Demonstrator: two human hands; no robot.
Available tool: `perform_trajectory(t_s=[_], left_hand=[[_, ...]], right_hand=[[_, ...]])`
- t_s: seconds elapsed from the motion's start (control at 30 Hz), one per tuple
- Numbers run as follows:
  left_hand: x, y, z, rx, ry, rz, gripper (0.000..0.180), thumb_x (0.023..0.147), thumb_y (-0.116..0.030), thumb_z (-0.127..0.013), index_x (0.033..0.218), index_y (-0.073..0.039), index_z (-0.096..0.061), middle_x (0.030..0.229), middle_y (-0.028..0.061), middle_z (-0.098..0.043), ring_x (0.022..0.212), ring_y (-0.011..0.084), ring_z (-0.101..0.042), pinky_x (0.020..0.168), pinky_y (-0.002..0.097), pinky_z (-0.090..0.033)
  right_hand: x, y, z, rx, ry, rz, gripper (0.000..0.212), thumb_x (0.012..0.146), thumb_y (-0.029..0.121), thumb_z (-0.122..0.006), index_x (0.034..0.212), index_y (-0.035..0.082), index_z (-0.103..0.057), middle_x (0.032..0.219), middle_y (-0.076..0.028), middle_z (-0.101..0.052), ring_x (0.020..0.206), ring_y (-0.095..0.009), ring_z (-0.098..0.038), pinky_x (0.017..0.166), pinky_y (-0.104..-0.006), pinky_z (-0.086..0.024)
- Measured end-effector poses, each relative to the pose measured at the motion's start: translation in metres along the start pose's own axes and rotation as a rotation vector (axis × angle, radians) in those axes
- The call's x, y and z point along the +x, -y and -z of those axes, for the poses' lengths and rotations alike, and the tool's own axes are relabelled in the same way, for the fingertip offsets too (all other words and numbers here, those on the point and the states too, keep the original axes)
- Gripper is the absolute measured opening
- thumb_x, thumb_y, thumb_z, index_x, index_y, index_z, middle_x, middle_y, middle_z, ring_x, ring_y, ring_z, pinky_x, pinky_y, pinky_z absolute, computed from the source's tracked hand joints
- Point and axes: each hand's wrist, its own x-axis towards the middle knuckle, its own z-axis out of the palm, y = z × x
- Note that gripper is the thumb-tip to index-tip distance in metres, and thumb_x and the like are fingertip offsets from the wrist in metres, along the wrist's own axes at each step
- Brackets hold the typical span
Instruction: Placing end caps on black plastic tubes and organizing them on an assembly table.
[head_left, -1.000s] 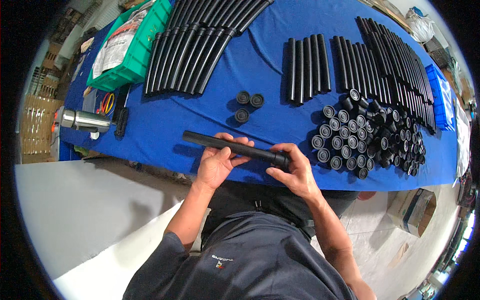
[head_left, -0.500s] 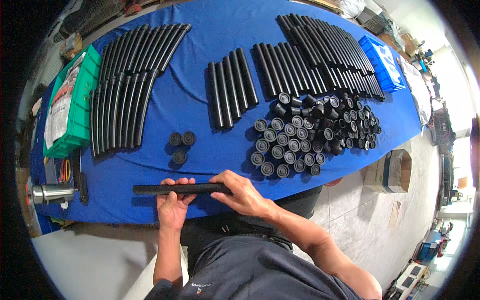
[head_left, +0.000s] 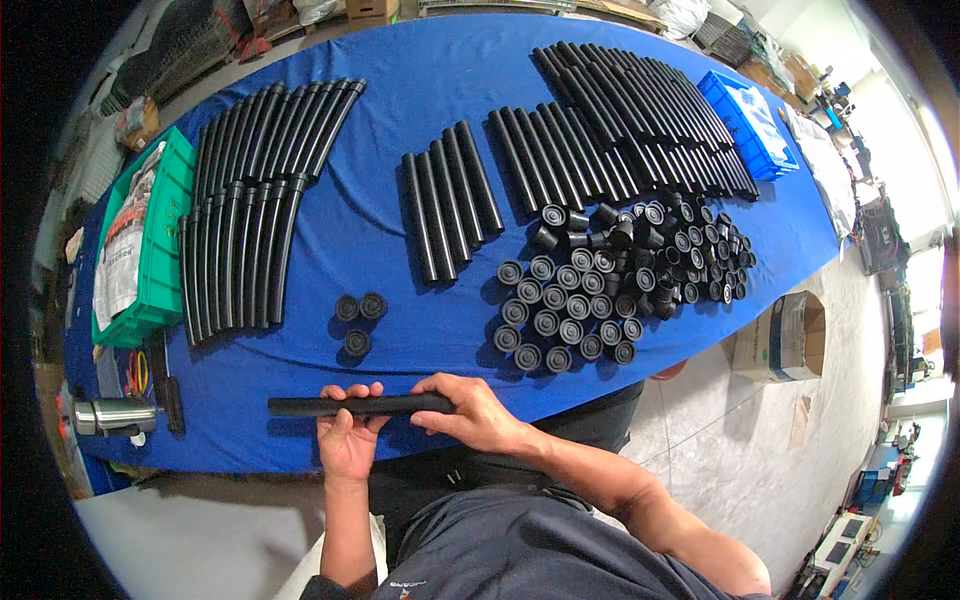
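Note:
Near the front edge of the table, a black tube (head_left: 300, 407) lies level across my two hands. My left hand (head_left: 348, 435) supports it around the middle, thumb in front and fingers behind. At its right end my right hand (head_left: 472, 412) is wrapped round the tube, and a slightly thicker black part shows there, mostly covered by the fingers. Three black round rubber caps (head_left: 356, 343) stand just beyond my left hand. Many more black caps (head_left: 571, 331) are gathered farther right. Between these groups and farther back, several black tubes (head_left: 447, 205) lie side by side.
A blue cloth covers the table (head_left: 400, 60). More tubes lie in rows at left (head_left: 240, 250) and far right (head_left: 640, 110). A green crate (head_left: 165, 250), a blue bin (head_left: 750, 125) and a metal cylinder (head_left: 110, 417) stand near the sides. A cardboard box (head_left: 780, 340) sits on the floor.
The whole view has shifted, so the table and hands appear slightly lower. Both hands keep hold of the tube; my right hand sits a little closer to my left.

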Motion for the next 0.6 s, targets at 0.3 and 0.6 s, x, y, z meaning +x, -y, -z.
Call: perform_trajectory(t_s=[0.3, 0.6], left_hand=[[-0.002, 0.0, 0.007, -0.039, 0.009, -0.044, 0.029, 0.09, -0.003, -0.067, 0.115, -0.008, -0.054, 0.118, 0.0183, -0.063, 0.123, 0.0376, -0.056, 0.093, 0.0581, -0.056], [0.002, 0.0, -0.001, -0.044, -0.066, 0.028, 0.033, 0.091, -0.004, -0.066, 0.122, -0.01, -0.054, 0.119, 0.0152, -0.064, 0.127, 0.0337, -0.054, 0.098, 0.0531, -0.054]], right_hand=[[0.002, -0.007, -0.008, 0.067, -0.07, 0.073, 0.032, 0.089, 0.015, -0.073, 0.113, -0.002, -0.061, 0.085, -0.008, -0.066, 0.074, -0.013, -0.066, 0.065, -0.0302, -0.052], [0.001, -0.012, -0.01, -0.307, -0.141, 0.466, 0.033, 0.088, 0.013, -0.071, 0.114, -0.001, -0.058, 0.103, -0.019, -0.06, 0.094, -0.038, -0.062, 0.075, -0.0405, -0.052]])
